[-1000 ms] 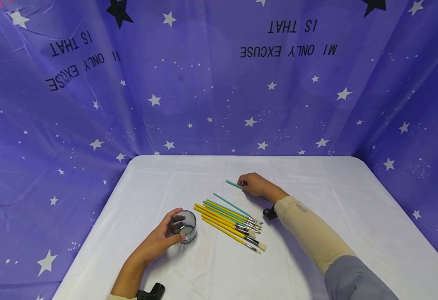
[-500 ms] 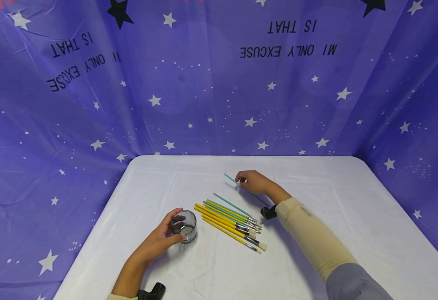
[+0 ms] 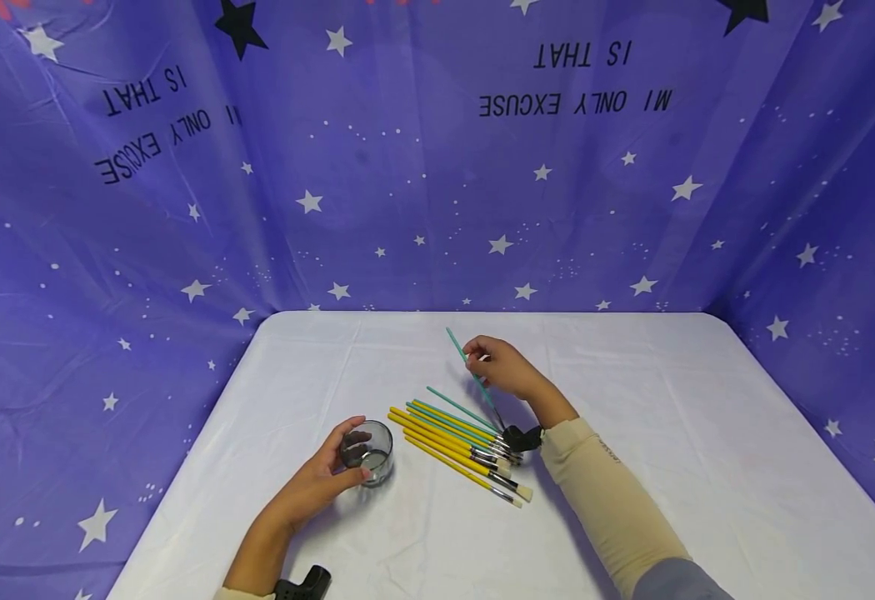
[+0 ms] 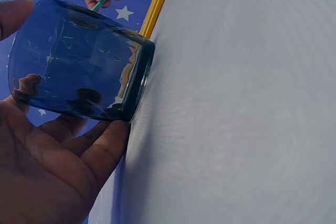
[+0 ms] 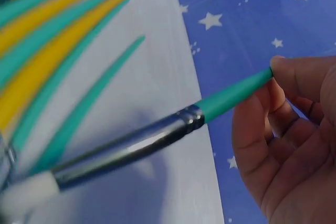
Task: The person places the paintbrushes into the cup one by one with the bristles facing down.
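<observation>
My left hand [image 3: 325,471] grips a clear grey glass cup [image 3: 379,454], which stands upright on the table. In the left wrist view the glass [image 4: 79,61] looks bluish, with fingers and thumb around its sides. Above the table, my right hand [image 3: 505,367] pinches a teal-handled paintbrush [image 3: 485,392] between thumb and fingers. The right wrist view shows this paintbrush [image 5: 231,98] with its silver ferrule and white bristles pointing away from the right hand [image 5: 294,135]. Between the hands lie several yellow and teal paintbrushes [image 3: 452,442] side by side, bristles toward the right.
A white cloth covers the table [image 3: 632,375]. Behind and at both sides hangs a purple curtain [image 3: 422,167] with stars and lettering. A black wrist camera [image 3: 523,437] on the right arm overlaps the bristle ends of some brushes.
The right hand has lifted the teal paintbrush off the table and swung it steeper, its handle end now pointing farther back. The left hand and the glass have stayed put.
</observation>
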`<state>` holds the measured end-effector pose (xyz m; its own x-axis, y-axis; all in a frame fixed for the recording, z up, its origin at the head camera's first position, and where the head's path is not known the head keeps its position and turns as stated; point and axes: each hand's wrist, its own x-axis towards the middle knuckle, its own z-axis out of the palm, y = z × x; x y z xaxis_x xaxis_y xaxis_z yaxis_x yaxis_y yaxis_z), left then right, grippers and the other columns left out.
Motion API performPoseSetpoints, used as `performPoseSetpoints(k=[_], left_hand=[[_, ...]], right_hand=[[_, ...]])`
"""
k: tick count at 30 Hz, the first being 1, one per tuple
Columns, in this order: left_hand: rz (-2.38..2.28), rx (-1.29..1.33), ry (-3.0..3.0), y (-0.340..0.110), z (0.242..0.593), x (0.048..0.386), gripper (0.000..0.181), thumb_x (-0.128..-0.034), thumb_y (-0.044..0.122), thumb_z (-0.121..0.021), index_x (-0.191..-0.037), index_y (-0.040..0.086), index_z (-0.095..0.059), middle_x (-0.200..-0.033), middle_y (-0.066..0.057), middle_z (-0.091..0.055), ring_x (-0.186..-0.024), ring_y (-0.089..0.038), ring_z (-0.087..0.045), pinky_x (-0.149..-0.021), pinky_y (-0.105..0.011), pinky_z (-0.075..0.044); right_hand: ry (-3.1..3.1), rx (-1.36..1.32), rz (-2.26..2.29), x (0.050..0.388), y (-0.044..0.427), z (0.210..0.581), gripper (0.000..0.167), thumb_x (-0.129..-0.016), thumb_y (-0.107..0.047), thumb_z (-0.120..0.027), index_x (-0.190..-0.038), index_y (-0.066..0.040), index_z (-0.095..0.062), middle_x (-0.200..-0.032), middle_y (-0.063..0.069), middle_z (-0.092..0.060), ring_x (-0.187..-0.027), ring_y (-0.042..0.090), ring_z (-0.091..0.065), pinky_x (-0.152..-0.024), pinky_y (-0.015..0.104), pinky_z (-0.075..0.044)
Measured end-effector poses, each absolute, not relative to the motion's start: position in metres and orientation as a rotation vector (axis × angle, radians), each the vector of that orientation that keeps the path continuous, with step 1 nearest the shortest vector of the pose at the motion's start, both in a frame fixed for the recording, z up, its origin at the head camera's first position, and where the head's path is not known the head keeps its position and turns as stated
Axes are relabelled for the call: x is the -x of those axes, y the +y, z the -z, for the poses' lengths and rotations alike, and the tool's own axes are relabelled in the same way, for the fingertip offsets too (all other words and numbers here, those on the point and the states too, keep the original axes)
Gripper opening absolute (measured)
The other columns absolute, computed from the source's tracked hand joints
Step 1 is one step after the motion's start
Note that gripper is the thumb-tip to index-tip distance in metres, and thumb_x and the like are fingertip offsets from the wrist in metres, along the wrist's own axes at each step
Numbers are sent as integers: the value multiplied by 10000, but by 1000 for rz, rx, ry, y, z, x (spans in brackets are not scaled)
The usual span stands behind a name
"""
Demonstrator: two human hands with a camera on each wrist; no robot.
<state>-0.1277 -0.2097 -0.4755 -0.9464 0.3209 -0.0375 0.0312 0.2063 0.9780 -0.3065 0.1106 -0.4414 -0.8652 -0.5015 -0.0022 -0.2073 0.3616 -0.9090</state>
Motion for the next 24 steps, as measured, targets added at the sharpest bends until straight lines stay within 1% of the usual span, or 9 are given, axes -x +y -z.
performPoseSetpoints(k=[4, 7, 11, 16, 18, 22, 24], left_hand=[[-1817, -327, 2239, -210, 476, 128, 791, -912, 120, -696, -1551, 123, -232, -1478, -246, -383, -1347, -413, -408, -1053, -379, -349], [-1818, -320, 2238, -210, 476, 128, 789, -912, 122, -696, -1552, 128, -235, -1478, -242, -386, -1349, -408, -405, -1018, -290, -372], [-1822, -328, 2231, -211, 476, 128, 786, -915, 124, -694, -1552, 123, -232, -1477, -245, -385, -1346, -410, -405, -1008, -261, -378], [-1826, -345, 2218, -210, 475, 128, 787, -922, 124, -687, -1553, 112, -217, -1476, -259, -378, -1345, -422, -398, -990, -221, -384], [-1821, -344, 2221, -210, 475, 128, 787, -923, 129, -687, -1554, 113, -216, -1477, -256, -378, -1344, -420, -400, -985, -212, -384], [-1817, -332, 2229, -210, 475, 127, 786, -922, 128, -688, -1554, 119, -221, -1478, -245, -383, -1342, -408, -410, -1011, -245, -370], [-1820, -327, 2228, -210, 475, 127, 786, -922, 126, -688, -1554, 121, -221, -1481, -245, -381, -1344, -406, -408, -1012, -247, -370]], right_hand=[[2308, 596, 1595, 300, 104, 441, 232, -1007, -56, -551, -1219, 39, -545, -1032, 117, -579, -801, 204, -573, -671, 366, -532], [2305, 581, 1650, 298, 101, 439, 242, -1001, -52, -559, -1226, 35, -538, -1036, 121, -572, -810, 212, -588, -700, 429, -550], [2311, 559, 1729, 294, 96, 435, 234, -996, -68, -574, -1220, -5, -548, -1033, 114, -560, -824, 220, -592, -740, 510, -547], [2276, 522, 1848, 285, 87, 432, 233, -985, -63, -585, -1204, 1, -540, -1000, 105, -548, -807, 202, -579, -703, 463, -555], [2265, 508, 1885, 281, 82, 432, 227, -981, -60, -589, -1195, -2, -540, -987, 98, -551, -800, 188, -577, -681, 424, -556], [2257, 480, 1948, 275, 72, 430, 213, -978, -49, -591, -1186, -23, -549, -977, 90, -558, -796, 181, -582, -673, 393, -561], [2257, 467, 1983, 272, 67, 430, 211, -979, -45, -592, -1186, -29, -554, -974, 88, -561, -793, 179, -586, -656, 358, -560]])
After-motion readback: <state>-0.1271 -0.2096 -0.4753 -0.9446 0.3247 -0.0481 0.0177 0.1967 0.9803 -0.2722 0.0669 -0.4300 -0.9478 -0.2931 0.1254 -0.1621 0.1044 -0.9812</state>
